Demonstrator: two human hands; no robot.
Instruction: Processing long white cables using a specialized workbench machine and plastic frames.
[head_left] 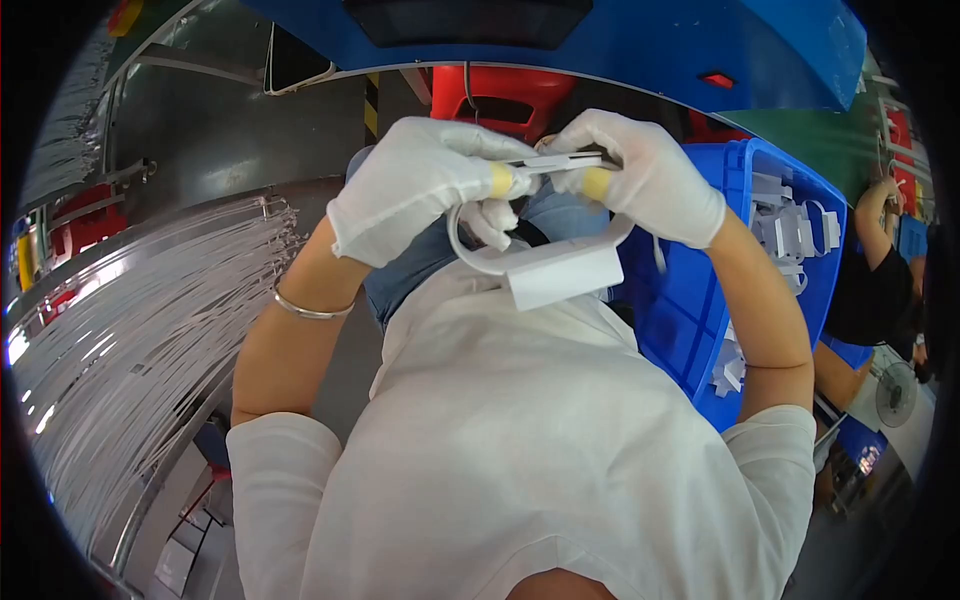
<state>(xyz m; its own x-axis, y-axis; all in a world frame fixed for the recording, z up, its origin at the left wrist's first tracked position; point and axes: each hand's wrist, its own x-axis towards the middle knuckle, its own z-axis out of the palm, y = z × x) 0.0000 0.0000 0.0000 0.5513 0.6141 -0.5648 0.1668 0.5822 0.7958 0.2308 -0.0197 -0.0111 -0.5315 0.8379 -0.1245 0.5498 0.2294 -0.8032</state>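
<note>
In front of my chest I hold a white plastic part (565,272) with both hands; it has a curved band and a flat, plate-like piece hanging at the bottom. My left hand (415,185), in a white glove with yellow tape round the thumb, is closed on the part's upper left side. Gloved and taped the same way, my right hand (655,180) pinches its upper right side. A narrow, flat upper edge of the part runs between the thumbs. My fingertips behind it are mostly hidden.
To my right, a blue plastic crate (735,190) holds several similar white parts (795,232). A blue work surface (650,50) lies ahead, with a red plastic seat (515,95) below it. Long white strips (150,320) hang on a rack at left. Another person (865,290) sits far right.
</note>
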